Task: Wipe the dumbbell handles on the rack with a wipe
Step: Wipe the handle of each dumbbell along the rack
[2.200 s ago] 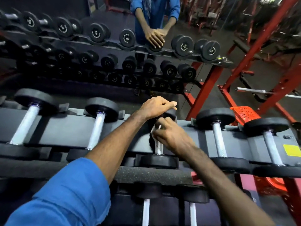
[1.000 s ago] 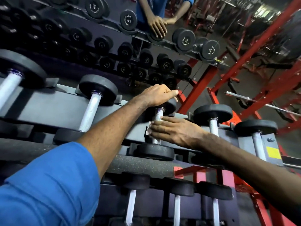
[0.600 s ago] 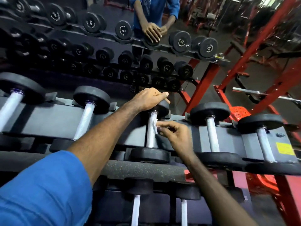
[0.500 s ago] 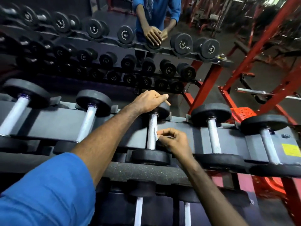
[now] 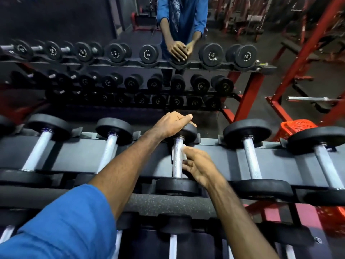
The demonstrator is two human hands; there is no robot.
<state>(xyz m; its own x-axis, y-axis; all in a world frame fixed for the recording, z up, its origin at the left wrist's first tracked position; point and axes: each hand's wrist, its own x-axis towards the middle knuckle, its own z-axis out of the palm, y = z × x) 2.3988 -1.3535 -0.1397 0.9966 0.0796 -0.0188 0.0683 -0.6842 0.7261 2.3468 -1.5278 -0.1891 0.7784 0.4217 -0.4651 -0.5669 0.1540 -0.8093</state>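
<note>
Gripping the far head of the middle dumbbell (image 5: pixel 177 161), the left hand (image 5: pixel 170 124) sits curled over the black weight, knuckles up, fingers (image 5: pixel 186 117) bent round its top edge. Blue sleeve (image 5: pixel 61 227) on that forearm.

Right hand (image 5: pixel 197 165) is at the chrome handle (image 5: pixel 177 171) of the same dumbbell, from the right side. Its fingertips pinch a small white wipe (image 5: pixel 180 151) against the upper part of the handle; fingers narrow, lightly curled, thumb side toward the bar. Wipe is pressed to the metal just below the far head. How far the wipe wraps round the bar cannot be told.

The dumbbell lies in the top row of the rack (image 5: pixel 74 157), handle running away from the camera, near head seated at the front rail. Neighbouring dumbbells lie parallel: one just left (image 5: pixel 109 154), one just right (image 5: pixel 250 157), more beyond on both sides. A lower row shows beneath, handles only partly seen.

Ahead, a mirror (image 5: pixel 56 19) reflects the rack's rows of black dumbbells and the person in blue with both hands on one. Red frame (image 5: pixel 248 98) and an orange crate (image 5: pixel 296 126) stand to the right.
</note>
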